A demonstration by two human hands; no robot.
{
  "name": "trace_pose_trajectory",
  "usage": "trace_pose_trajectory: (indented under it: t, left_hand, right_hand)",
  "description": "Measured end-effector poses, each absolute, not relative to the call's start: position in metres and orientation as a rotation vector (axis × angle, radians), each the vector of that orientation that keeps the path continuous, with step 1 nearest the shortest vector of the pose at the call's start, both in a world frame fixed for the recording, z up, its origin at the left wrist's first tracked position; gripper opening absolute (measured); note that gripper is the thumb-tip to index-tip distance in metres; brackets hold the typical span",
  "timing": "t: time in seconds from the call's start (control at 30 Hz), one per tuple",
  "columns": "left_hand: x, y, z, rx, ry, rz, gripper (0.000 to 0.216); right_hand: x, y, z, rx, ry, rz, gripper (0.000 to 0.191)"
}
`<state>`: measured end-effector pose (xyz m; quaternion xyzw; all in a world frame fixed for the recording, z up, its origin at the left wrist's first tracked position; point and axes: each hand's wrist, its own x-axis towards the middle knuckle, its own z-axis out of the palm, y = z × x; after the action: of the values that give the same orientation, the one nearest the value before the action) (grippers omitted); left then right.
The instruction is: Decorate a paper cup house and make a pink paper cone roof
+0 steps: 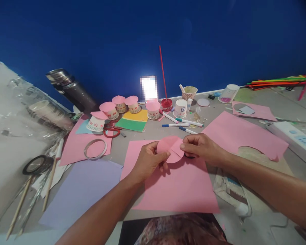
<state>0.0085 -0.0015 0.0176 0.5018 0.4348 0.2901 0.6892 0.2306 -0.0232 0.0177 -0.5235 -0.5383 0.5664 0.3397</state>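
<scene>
A pink paper circle (170,147) with a slit from its edge to near the middle is held above a pink paper sheet (178,190). My left hand (153,160) pinches its left side between thumb and fingers. With thumb and forefinger, my right hand (200,148) grips the upper right rim. Behind the circle lie several markers, among them a blue one (175,125). A white paper cup (180,109) with a drawn window stands upside down beyond them. Further left, several decorated cups wear pink paper cone tops, one of them a cone-topped cup (153,110).
At the left lie red-handled scissors (111,132), a tape roll (95,149), a black tape roll (38,165) and a purple sheet (84,190). A dark flask (71,90) leans on the wall. To the right are cut pink paper (239,132) and a power strip (295,136).
</scene>
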Motion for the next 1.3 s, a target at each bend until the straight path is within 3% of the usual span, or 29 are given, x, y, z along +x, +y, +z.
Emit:
trace_pose_trajectory:
  t: [0.3, 0.57, 0.73, 1.03, 1.3]
  left_hand:
    - [0.016, -0.007, 0.023, 1.157, 1.051, 0.746, 0.029]
    - [0.016, -0.006, 0.026, 1.129, 1.066, 0.784, 0.028]
    - [0.015, -0.005, 0.021, 1.079, 1.024, 0.738, 0.043]
    - [0.017, -0.008, 0.022, 1.025, 1.004, 0.674, 0.037]
    - [0.022, -0.011, 0.014, 0.821, 0.994, 0.864, 0.037]
  right_hand:
    - [0.228, -0.022, 0.021, -1.252, -1.01, 1.87, 0.041]
    - [0.226, -0.025, 0.013, -1.463, -1.461, 1.495, 0.038]
    - [0.225, -0.025, 0.02, -1.515, -1.636, 1.344, 0.037]
    - [0.225, -0.027, 0.019, -1.485, -1.599, 1.348, 0.04]
    - [0.218, -0.033, 0.018, -1.362, -1.522, 1.451, 0.037]
